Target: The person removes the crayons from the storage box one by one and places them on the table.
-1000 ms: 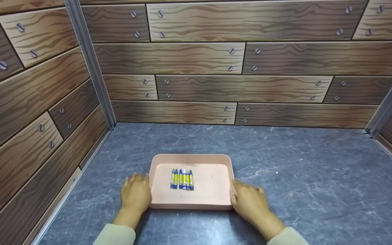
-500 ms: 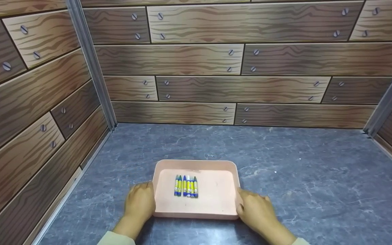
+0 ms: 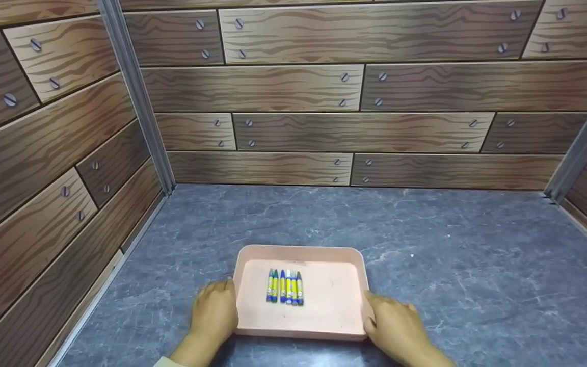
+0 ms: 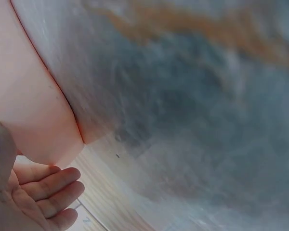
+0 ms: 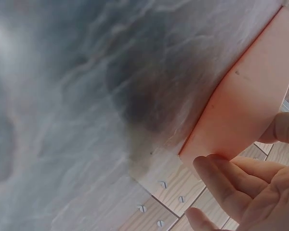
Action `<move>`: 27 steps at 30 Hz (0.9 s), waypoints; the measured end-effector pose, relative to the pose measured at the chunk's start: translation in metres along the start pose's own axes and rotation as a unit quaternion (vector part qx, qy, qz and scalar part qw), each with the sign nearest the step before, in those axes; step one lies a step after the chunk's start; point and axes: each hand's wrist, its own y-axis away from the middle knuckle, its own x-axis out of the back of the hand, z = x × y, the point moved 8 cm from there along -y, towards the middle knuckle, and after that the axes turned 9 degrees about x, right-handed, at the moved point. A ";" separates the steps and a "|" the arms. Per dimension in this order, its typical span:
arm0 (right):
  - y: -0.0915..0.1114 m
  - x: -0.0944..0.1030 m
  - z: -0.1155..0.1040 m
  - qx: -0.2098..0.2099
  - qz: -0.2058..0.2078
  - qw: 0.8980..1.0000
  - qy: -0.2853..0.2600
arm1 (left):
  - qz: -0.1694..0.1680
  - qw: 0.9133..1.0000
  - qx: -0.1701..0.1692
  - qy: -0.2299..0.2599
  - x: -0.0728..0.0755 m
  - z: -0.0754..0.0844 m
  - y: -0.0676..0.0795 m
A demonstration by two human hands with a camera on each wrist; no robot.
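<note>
Both hands hold a shallow pink tray (image 3: 331, 300) by its short sides, low in the head view. The left hand (image 3: 214, 313) grips the left wall; the right hand (image 3: 398, 326) grips the right one. Inside the tray, left of its middle, several crayons (image 3: 283, 288) with yellow and blue wrappers lie side by side. In the left wrist view, the thumb and fingers (image 4: 58, 185) are at the tray's wall (image 4: 33, 106). The right wrist view has the thumb and fingers (image 5: 226, 187) pinching the opposite wall (image 5: 241, 106).
A dark blue-grey marbled tabletop (image 3: 477, 265) lies under and around the tray. Wood-patterned panels (image 3: 293, 92) stand at the back, with another wall (image 3: 44, 178) on the left and one on the right. Grey metal posts (image 3: 138, 97) mark the corners.
The tray, with the crayons in it, has come toward the person and slightly to the right. Both hands have moved along with it, holding its sides throughout.
</note>
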 end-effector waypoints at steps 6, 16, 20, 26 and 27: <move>0.003 0.003 0.000 0.002 -0.004 1.000 0.005 | 0.017 1.000 -0.013 -0.001 0.005 0.004 0.004; -0.016 0.007 -0.004 -0.006 -0.019 1.000 0.016 | 0.018 0.999 -0.032 -0.006 0.004 0.009 -0.003; -0.030 0.010 -0.011 -0.005 -0.006 1.000 0.005 | 0.019 0.999 -0.029 -0.002 0.002 0.010 -0.009; -0.053 0.011 -0.022 -0.011 0.000 1.000 -0.026 | 0.035 0.999 -0.036 0.004 0.000 0.009 -0.016; -0.057 0.010 -0.024 -0.015 0.000 0.999 -0.033 | 0.039 0.998 -0.038 0.004 0.000 0.008 -0.016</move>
